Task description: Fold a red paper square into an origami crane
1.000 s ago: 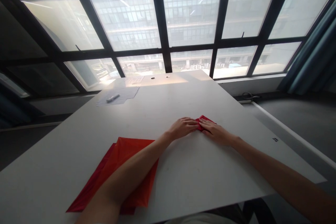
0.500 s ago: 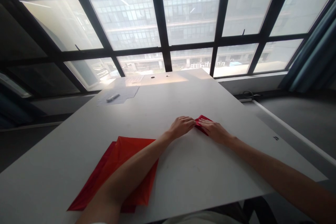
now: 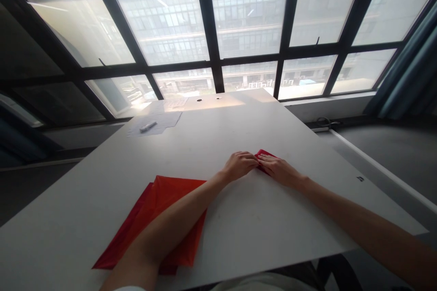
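A small folded red sheet (image 3: 265,152) lies on the white table, mostly covered by my hands. My left hand (image 3: 239,165) has its fingers curled together at the sheet's left edge and seems to pinch it; the fingertips are partly hidden. Pressed flat on top of the sheet is my right hand (image 3: 282,171), fingers stretched out towards the left hand. Under my left forearm lie a larger orange sheet (image 3: 177,188) and, partly beneath it, a dark red sheet (image 3: 126,232). Whether these sheets are paper or thin plastic I cannot tell.
Papers (image 3: 167,119) with a white marker-like object (image 3: 148,126) on them lie at the table's far left. The white table (image 3: 232,134) reaches to large dark-framed windows. A blue curtain (image 3: 403,82) hangs at right.
My left fingers have shifted slightly to the right along the red sheet, closer to my right hand. The right hand stays nearly in place, and the orange and dark red sheets still lie there.
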A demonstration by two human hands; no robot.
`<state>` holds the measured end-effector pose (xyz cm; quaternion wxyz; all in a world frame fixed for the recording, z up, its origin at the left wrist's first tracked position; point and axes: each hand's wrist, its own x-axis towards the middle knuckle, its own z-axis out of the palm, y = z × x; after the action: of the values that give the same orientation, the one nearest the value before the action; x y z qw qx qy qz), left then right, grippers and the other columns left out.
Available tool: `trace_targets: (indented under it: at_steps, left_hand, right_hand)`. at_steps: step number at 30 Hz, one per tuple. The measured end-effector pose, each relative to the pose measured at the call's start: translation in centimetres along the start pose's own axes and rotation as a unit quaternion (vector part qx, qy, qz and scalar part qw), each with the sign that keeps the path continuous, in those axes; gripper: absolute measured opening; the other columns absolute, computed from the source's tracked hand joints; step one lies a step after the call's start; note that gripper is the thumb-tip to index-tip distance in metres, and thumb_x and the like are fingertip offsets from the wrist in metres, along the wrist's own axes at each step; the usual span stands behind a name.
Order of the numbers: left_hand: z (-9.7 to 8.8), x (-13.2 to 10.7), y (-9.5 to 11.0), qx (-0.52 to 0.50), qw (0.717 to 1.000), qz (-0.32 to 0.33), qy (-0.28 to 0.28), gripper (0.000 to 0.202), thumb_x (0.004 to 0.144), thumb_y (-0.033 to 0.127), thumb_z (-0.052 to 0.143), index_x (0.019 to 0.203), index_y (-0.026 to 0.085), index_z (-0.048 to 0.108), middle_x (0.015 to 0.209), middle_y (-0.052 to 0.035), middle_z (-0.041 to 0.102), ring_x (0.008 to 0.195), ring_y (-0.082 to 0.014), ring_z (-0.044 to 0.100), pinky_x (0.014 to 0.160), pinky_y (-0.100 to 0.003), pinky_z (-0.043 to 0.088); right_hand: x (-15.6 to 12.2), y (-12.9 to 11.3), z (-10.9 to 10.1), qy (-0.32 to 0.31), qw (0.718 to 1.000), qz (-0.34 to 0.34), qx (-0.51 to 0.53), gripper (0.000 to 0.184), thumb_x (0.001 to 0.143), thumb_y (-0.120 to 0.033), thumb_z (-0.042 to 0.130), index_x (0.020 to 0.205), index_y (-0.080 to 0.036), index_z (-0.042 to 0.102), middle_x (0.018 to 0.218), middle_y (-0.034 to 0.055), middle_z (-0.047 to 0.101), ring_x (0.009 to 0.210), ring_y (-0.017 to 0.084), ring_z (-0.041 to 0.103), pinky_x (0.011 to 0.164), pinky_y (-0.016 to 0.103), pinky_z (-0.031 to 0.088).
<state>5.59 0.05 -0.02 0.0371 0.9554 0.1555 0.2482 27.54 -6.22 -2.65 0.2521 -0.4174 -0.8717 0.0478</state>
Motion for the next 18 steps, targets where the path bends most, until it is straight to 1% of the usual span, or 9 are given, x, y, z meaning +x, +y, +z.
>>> trace_targets:
  at_steps: [3,5,7,10,12,15,16,18]
  left_hand:
    - [0.12,-0.01,-0.06,-0.051,0.998,-0.027,0.012,0.023,0.097,0.029,0.053,0.096,0.025,0.075,0.099,-0.0011,0.075,0.091,-0.0139,0.067,0.083,-0.023,0.049]
    - [0.23,0.01,-0.02,-0.067,0.996,-0.045,0.02,0.02,0.095,0.027,0.055,0.093,0.025,0.075,0.095,0.0,0.075,0.088,-0.0133,0.067,0.082,-0.022,0.049]
    - [0.32,0.08,0.14,-0.066,0.996,-0.059,0.023,0.019,0.094,0.025,0.056,0.091,0.025,0.075,0.092,0.0001,0.074,0.086,-0.0134,0.067,0.081,-0.023,0.049]
    - [0.36,0.21,0.51,-0.028,0.997,-0.067,0.021,0.019,0.093,0.026,0.056,0.088,0.025,0.074,0.091,-0.0012,0.074,0.085,-0.0149,0.067,0.081,-0.025,0.048]
    - [0.3,0.28,0.7,0.004,0.998,-0.054,0.018,0.018,0.093,0.027,0.055,0.093,0.025,0.074,0.094,-0.0023,0.073,0.087,-0.0162,0.066,0.084,-0.028,0.047]
    - [0.23,0.32,0.74,0.028,0.999,-0.011,0.011,0.021,0.095,0.029,0.053,0.107,0.027,0.071,0.104,-0.003,0.073,0.095,-0.0171,0.065,0.088,-0.03,0.046]
    - [0.24,0.32,0.7,0.03,0.999,0.0,0.01,0.023,0.097,0.029,0.051,0.109,0.027,0.07,0.106,-0.0031,0.072,0.097,-0.0169,0.065,0.088,-0.03,0.045]
    - [0.31,0.3,0.57,0.035,0.999,0.01,0.009,0.025,0.099,0.03,0.048,0.107,0.027,0.07,0.105,-0.0036,0.072,0.096,-0.0162,0.064,0.088,-0.029,0.045]
  right_hand:
    - [-0.02,0.17,0.07,0.005,1.0,-0.001,0.015,0.038,0.1,-0.02,0.042,0.135,-0.022,0.058,0.139,0.009,0.058,0.127,0.023,0.056,0.11,0.042,0.045]
    - [-0.03,0.28,0.18,0.012,1.0,-0.001,0.024,0.037,0.1,-0.021,0.043,0.133,-0.023,0.06,0.138,0.008,0.059,0.126,0.023,0.057,0.11,0.042,0.045]
    - [-0.01,0.34,0.3,0.017,0.999,0.002,0.029,0.037,0.1,-0.021,0.044,0.132,-0.024,0.061,0.137,0.0077,0.06,0.126,0.023,0.057,0.11,0.042,0.045]
    - [0.06,0.29,0.35,0.023,0.999,0.011,0.034,0.037,0.099,-0.02,0.045,0.132,-0.025,0.061,0.136,0.0077,0.061,0.125,0.023,0.058,0.109,0.042,0.046]
    - [0.13,0.15,0.25,0.026,0.999,0.012,0.038,0.036,0.099,-0.021,0.045,0.131,-0.025,0.062,0.136,0.0076,0.061,0.124,0.023,0.059,0.108,0.042,0.047]
    - [0.23,-0.14,0.01,0.022,0.999,0.012,0.038,0.035,0.099,-0.022,0.046,0.131,-0.026,0.061,0.135,0.0075,0.061,0.122,0.023,0.06,0.106,0.04,0.048]
    - [0.26,-0.22,-0.05,0.021,0.999,0.013,0.038,0.035,0.099,-0.023,0.046,0.131,-0.026,0.061,0.135,0.0074,0.062,0.122,0.022,0.06,0.105,0.039,0.048]
    - [0.3,-0.34,-0.09,0.023,0.999,0.013,0.039,0.036,0.099,-0.023,0.047,0.133,-0.027,0.06,0.134,0.0074,0.062,0.122,0.022,0.06,0.105,0.039,0.048]
